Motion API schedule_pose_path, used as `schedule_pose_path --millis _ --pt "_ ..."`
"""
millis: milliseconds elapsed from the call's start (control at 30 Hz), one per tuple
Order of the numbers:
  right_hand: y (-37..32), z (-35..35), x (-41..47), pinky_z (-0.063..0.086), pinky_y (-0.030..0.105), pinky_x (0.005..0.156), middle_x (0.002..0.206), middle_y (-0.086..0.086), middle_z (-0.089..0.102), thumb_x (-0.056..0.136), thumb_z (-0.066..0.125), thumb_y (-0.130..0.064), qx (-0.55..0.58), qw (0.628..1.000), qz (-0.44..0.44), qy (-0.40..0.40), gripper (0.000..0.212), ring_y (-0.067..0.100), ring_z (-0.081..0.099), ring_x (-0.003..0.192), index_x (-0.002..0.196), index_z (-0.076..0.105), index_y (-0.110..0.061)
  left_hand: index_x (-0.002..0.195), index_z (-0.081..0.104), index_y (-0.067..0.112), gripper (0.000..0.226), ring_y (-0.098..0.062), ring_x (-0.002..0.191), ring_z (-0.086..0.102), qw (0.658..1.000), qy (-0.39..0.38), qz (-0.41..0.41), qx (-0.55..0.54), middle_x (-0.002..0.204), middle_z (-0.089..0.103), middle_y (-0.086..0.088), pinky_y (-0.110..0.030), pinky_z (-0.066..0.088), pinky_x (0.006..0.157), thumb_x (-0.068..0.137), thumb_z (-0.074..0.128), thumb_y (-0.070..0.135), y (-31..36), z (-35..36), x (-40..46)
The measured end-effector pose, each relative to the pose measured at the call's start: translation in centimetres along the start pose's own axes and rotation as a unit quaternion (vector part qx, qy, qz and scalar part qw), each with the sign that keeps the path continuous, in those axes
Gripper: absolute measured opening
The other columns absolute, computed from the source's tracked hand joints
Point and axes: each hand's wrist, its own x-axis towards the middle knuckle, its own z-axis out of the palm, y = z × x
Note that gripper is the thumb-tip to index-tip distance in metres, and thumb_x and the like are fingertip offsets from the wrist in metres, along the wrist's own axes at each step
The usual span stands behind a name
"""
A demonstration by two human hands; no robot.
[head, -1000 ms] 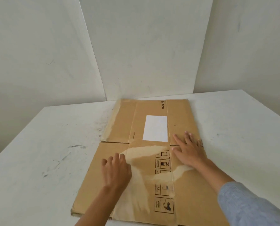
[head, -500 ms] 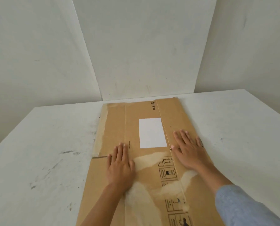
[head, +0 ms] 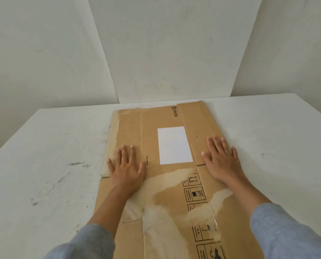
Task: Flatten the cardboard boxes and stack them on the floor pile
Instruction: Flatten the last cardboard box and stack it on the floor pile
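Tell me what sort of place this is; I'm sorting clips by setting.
Probably a bare staged workspace, not a home: a scuffed white table backed by plain white wall panels, with only a flattened cardboard box on it.

1. Cardboard box: tan brown, with pale torn patches and black printed symbols.
2. Label: plain white.
3. Worktop: white, with dark scuffs.
4. Sleeves: light blue-grey.

Brown cardboard box flattened, lying flat on white surface, running from frame centre to bottom edge. White blank label on far panel. Torn pale patches across middle; black handling symbols lower right.
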Motion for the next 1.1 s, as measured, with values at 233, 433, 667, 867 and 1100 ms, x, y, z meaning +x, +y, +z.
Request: schedule_pose_path --millis 233,433,667,867,1100 --pt "1.3 -0.6 -2.4 -0.003 0.045 0.119 0.159 -0.003 -0.012 0.098 0.014 -0.045 0.045 0.998 0.029 -0.025 0.061 0.017 -0.012 0.146 0.149 -0.007 -0.02 0.146 0.015 0.009 0.06 -0.028 0.146 0.004 0.992 0.072 -0.091 -0.058 0.158 0.009 -0.012 -0.046 0.004 0.12 0.094 0.028 0.036 -1.4 -0.9 -3.6" --pt "0.8 -0.1 -3.4 -0.004 0.045 0.119 0.157 0.0 -0.018 0.098 0.009 -0.044 0.034 0.999 0.031 -0.02 0.061 0.018 -0.017 0.145 0.147 -0.015 -0.017 0.147 -0.004 0.009 0.068 -0.039 0.143 -0.007 0.986 0.007 -0.162 -0.036 0.155 -0.008 -0.025 -0.048 -0.001 0.118 0.094 0.019 0.043 -1.2 -0.9 -4.4" --pt "-0.2 -1.5 -4.9 0.035 0.046 0.1 0.147 0.013 0.028 0.089 0.038 -0.058 0.046 0.98 0.166 0.103 0.074 0.03 0.032 0.131 0.144 0.024 -0.012 0.139 0.023 -0.003 0.076 -0.037 0.134 0.027 0.972 0.084 -0.203 -0.078 0.146 0.029 -0.021 -0.046 0.026 0.11 0.087 0.045 0.048 -1.7 -2.3 -6.0" --pt "-1.0 -2.9 -4.5 0.037 0.045 0.096 0.132 0.019 0.04 0.074 0.061 -0.06 0.14 0.942 0.297 0.062 0.08 0.034 0.037 0.122 0.128 0.039 -0.005 0.122 0.039 -0.008 0.063 -0.045 0.115 0.042 0.94 0.073 -0.299 -0.15 0.126 0.045 -0.027 -0.049 0.037 0.096 0.087 0.052 0.042 -1.7 -4.2 -5.0" --pt "-0.8 -4.0 -5.1 0.041 0.037 0.076 0.125 0.012 0.044 0.074 0.059 -0.063 0.094 0.96 0.244 0.1 0.075 0.033 0.051 0.111 0.125 0.037 -0.012 0.099 0.042 -0.001 0.034 -0.043 0.094 0.056 0.953 0.094 -0.22 -0.187 0.105 0.059 -0.025 -0.043 0.044 0.07 0.091 0.044 0.032 -2.9 -3.8 -4.9"
